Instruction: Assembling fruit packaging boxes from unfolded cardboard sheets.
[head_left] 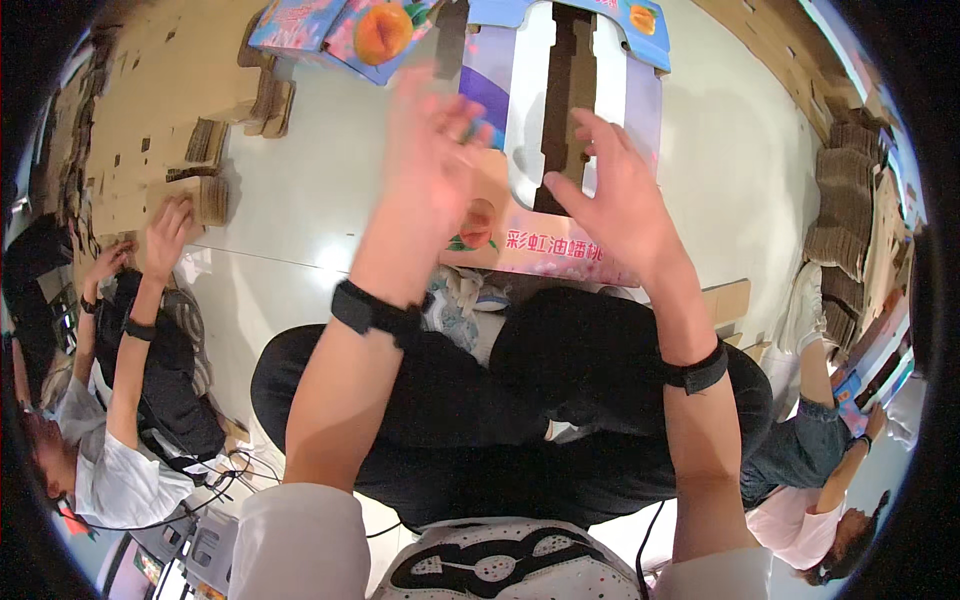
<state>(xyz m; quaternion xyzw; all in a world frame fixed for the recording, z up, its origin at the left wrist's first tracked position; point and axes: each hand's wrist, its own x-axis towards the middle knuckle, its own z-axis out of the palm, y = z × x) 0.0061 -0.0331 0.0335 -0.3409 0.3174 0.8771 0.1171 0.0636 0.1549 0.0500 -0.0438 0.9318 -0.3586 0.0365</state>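
While both sets of fingers are spread and grasp nothing, the left hand (430, 160) is raised, blurred, just above the flat printed carton (570, 130); the right hand (615, 195) hovers over the carton's lower edge, contact unclear. Carton lies unfolded on the pale floor (740, 170), ahead of the crossed legs (500, 400) in black trousers. Black wristbands (375, 312) on both forearms. L. side: co-worker's hand (168, 232) on brown cardboard sheets (150, 110). Far R.: cardboard stack (850, 200).

Bright, even overhead light glares off the pale floor (300, 215) left of the motion-blurred left hand (430, 150), fisheye edges bending darkly.
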